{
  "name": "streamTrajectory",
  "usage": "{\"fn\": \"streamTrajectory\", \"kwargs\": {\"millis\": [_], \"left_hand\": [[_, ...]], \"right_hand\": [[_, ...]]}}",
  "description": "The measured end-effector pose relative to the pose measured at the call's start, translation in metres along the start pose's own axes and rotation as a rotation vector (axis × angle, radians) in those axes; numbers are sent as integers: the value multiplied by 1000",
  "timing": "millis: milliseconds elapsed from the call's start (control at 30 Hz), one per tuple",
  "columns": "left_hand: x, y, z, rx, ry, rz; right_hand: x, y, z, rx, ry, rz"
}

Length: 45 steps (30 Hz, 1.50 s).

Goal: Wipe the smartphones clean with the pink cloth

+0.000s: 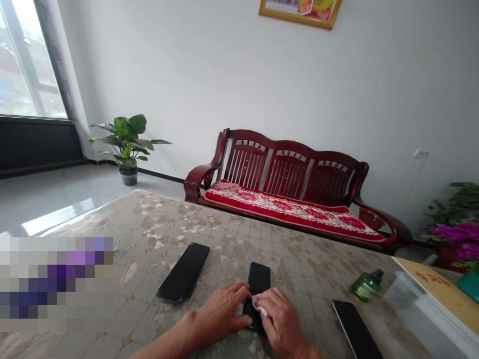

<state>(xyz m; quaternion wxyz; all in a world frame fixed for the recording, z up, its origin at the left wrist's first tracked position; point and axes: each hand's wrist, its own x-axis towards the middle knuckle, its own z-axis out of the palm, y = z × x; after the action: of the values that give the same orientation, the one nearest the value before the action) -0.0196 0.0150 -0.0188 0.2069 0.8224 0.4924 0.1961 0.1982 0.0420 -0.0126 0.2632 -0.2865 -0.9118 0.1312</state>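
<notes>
A black smartphone (pixel 259 277) lies screen up on the patterned tablecloth, in front of me. My left hand (pixel 221 309) is closed around its left edge, fingers bent at the side and thumb on its lower part. In my right hand (pixel 280 319) is a small pale pink cloth (pixel 258 302), pinched and pressed on the screen's right side. Both hands hide the phone's lower part. To the left rests a larger dark phone (pixel 184 273), or possibly two stacked. Another dark phone (pixel 356 330) with a silver edge lies on the right.
A green pump bottle (pixel 366 286) stands on the right of the table (pixel 220 239), beside a clear plastic box (pixel 406 299) and a tan printed cover. Beyond the table is a red wooden bench (pixel 288 174). A potted plant (pixel 127 137) stands at the back left.
</notes>
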Motion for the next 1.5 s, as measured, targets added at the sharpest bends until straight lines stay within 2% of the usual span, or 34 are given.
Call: {"fn": "streamTrajectory", "kwargs": {"millis": [100,200,267,433,633,733,833,900,967,1033,1133,1267,1333,1400,1500], "left_hand": [[5,0,-10,48,-63,-58],[17,0,-17,190,-112,-66],[29,0,-22,297,-114,-9],[66,6,-31,481,-189,262],[105,13,-32,542,-203,214],[117,11,-35,543,-220,181],[122,2,-43,541,-243,115],[118,-6,-48,533,-239,50],[108,-11,-49,520,-209,-28],[92,-11,-44,500,-164,-112],[63,-2,-30,467,-94,-239],[32,15,-10,353,-43,-354],[21,20,-6,255,-43,-358],[12,21,-4,174,-52,-330],[2,17,-2,78,-67,-255]], "right_hand": [[-1,5,4,23,33,-19],[-4,7,7,50,52,-42],[-6,7,7,68,57,-61],[-7,7,8,101,80,-75],[-8,11,8,155,150,-72],[-12,19,11,226,255,43],[-18,34,18,344,422,321],[-20,45,22,430,575,526],[-20,54,26,515,715,669],[-19,61,27,590,811,754],[-18,64,26,651,874,815],[-17,67,26,589,853,795],[-16,69,28,511,803,760],[-14,69,31,427,705,696],[-11,61,35,271,498,518]]}}
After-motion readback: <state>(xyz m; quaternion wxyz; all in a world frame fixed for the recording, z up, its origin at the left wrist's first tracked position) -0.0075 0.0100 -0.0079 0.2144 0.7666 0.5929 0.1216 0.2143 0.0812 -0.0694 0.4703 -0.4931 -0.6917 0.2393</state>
